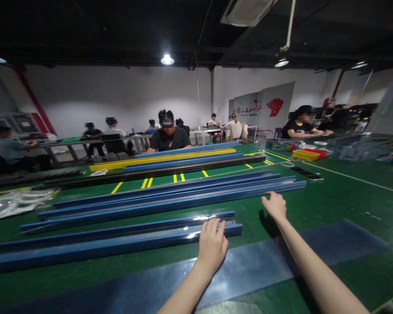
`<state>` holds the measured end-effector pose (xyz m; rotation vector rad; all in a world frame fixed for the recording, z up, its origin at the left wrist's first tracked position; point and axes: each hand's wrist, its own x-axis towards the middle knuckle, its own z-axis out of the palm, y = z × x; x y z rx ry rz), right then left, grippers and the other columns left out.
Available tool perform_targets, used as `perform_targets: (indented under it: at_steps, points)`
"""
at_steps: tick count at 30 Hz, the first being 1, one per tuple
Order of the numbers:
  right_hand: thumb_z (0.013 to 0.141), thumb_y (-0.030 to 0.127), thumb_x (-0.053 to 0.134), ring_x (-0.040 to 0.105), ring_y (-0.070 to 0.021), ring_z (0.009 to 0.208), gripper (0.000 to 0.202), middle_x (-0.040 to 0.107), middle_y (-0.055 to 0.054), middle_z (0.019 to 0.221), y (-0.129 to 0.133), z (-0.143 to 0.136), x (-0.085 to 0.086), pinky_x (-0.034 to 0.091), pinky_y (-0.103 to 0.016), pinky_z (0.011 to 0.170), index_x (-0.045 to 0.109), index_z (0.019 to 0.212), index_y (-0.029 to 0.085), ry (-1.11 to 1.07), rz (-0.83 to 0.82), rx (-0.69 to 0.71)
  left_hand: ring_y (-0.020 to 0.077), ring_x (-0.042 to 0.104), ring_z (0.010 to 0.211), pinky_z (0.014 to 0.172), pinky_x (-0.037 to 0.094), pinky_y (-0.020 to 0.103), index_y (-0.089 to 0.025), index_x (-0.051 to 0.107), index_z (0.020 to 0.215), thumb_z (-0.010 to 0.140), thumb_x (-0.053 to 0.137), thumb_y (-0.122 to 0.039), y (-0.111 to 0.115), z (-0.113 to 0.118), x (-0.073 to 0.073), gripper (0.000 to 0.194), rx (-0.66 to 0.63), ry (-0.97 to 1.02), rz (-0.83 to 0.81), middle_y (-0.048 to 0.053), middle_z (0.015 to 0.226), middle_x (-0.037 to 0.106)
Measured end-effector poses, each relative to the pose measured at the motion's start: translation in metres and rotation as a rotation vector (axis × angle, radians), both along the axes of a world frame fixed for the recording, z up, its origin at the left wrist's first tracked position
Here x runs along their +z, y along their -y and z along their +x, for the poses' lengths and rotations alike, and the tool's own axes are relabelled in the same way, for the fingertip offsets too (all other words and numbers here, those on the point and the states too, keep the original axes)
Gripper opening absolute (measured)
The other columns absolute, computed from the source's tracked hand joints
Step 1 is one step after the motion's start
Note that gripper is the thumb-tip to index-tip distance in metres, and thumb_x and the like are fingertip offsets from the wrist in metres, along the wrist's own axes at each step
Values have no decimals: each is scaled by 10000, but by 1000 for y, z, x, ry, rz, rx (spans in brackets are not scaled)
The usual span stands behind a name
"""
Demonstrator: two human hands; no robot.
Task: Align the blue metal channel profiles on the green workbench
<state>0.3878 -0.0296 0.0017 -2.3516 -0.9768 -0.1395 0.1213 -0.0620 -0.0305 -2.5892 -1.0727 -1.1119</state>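
Note:
My left hand (212, 244) lies over the right end of the nearest blue channel-shaped strip (118, 246), its fingers stretched across the near wall. Glossy reflections show inside this strip, beside the fingertips. Farther right, my right hand (275, 205) is over the green table with thumb and fingers apart and nothing seen between them. It is nearest to the right end of a second group of long blue channels (170, 200). Under both forearms a long clear bluish plastic sheet (249, 266) lies flat on the table.
Beyond are a black strip (170, 171) and a yellow strip (163, 159). A phone (303, 172) and yellow and red trays (306, 155) lie to the right; crumpled clear plastic (18, 203) lies left. A person (170, 137) sits opposite; others sit farther back.

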Motion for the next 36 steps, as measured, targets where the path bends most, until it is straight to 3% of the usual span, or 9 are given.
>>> perform_targets:
  at_steps: [5, 7, 10, 14, 18, 27, 36]
  points:
    - [770, 256, 382, 573, -168, 833, 260, 647, -46, 869, 2, -73, 9, 398, -256, 741, 628, 830, 201, -55, 173, 388, 226, 490, 1046, 929, 394, 406, -164, 553, 1112, 745, 473, -151, -2, -3, 12, 376, -30, -76, -153, 95, 1116, 561]
    - [783, 271, 370, 585, -155, 757, 265, 657, -17, 788, 7, -90, 11, 394, -244, 694, 629, 793, 221, -73, 214, 423, 221, 493, 1055, 930, 400, 387, -167, 569, 1091, 757, 483, -191, -4, -7, 23, 345, -76, -128, -247, 91, 1132, 561]
    - [800, 259, 366, 585, -160, 785, 259, 663, -22, 808, 15, -108, 12, 365, -254, 703, 621, 792, 211, 107, 233, 454, 185, 492, 1070, 947, 392, 320, -168, 577, 1071, 780, 481, -222, -5, -17, 40, 311, -149, -166, -329, 67, 1136, 567]
    - [813, 221, 389, 567, -174, 808, 231, 657, -41, 787, 25, -121, 9, 306, -294, 750, 616, 791, 186, 422, 165, 508, 178, 473, 1071, 943, 380, 328, -185, 567, 1050, 796, 482, -249, -5, -31, 48, 276, -124, -201, -231, 48, 1115, 562]
    - [813, 204, 409, 547, -172, 800, 209, 650, -39, 791, 30, -124, 4, 281, -300, 745, 611, 767, 183, 567, 113, 548, 196, 461, 1056, 889, 395, 349, -200, 537, 1066, 807, 485, -304, -4, -39, 42, 284, -53, -265, -144, 55, 1092, 552]
    - [826, 222, 406, 531, -177, 807, 218, 643, -50, 818, 33, -113, 4, 290, -287, 706, 610, 761, 182, 605, 79, 547, 217, 449, 1061, 852, 382, 369, -207, 463, 1158, 819, 448, -281, -5, -54, 21, 347, -3, -334, 7, 68, 1149, 525]
    - [841, 244, 387, 528, -177, 829, 226, 629, -51, 849, 33, -106, -3, 329, -265, 679, 601, 799, 185, 524, 86, 600, 220, 471, 1037, 865, 364, 390, -184, 527, 1069, 805, 446, -238, -9, -56, 7, 282, 86, -211, 105, 68, 1091, 572]
